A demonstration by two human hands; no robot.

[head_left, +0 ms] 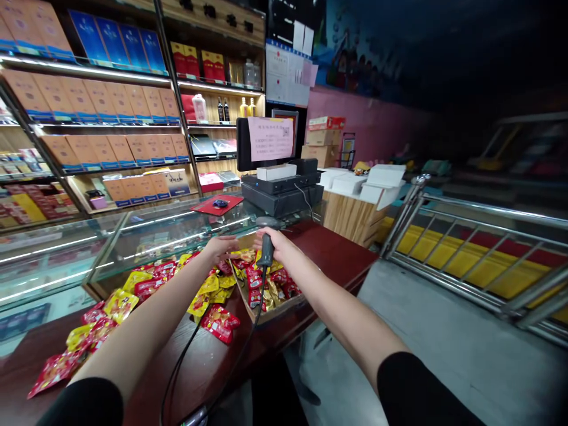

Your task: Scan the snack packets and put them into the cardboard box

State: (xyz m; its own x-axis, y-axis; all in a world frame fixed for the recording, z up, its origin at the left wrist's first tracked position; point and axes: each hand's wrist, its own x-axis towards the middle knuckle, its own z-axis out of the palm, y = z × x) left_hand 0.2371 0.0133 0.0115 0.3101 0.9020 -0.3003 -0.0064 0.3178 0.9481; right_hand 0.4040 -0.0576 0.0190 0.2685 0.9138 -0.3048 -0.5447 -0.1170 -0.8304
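Observation:
My right hand (pixel 276 244) is wrapped round the grip of a dark grey barcode scanner (pixel 266 253), its head pointing away from me and its cord hanging down. Below the scanner sits a shallow cardboard box (pixel 243 291) filled with red, yellow and gold snack packets (pixel 279 290). To the left, my left hand (pixel 223 247) hovers over the box's far left corner, fingers stretched out and nothing visible in them. More packets (pixel 119 305) lie in a long heap beneath and beside my left forearm. One red packet (pixel 220 323) rests apart, near the box.
The dark red counter (pixel 337 251) adjoins a glass display case (pixel 146 234). A monitor (pixel 243 145) with a pink sheet stands behind, near a mouse (pixel 220 203) on a red mat. White boxes (pixel 381 183) are at back right. A metal railing (pixel 470 231) runs along the right.

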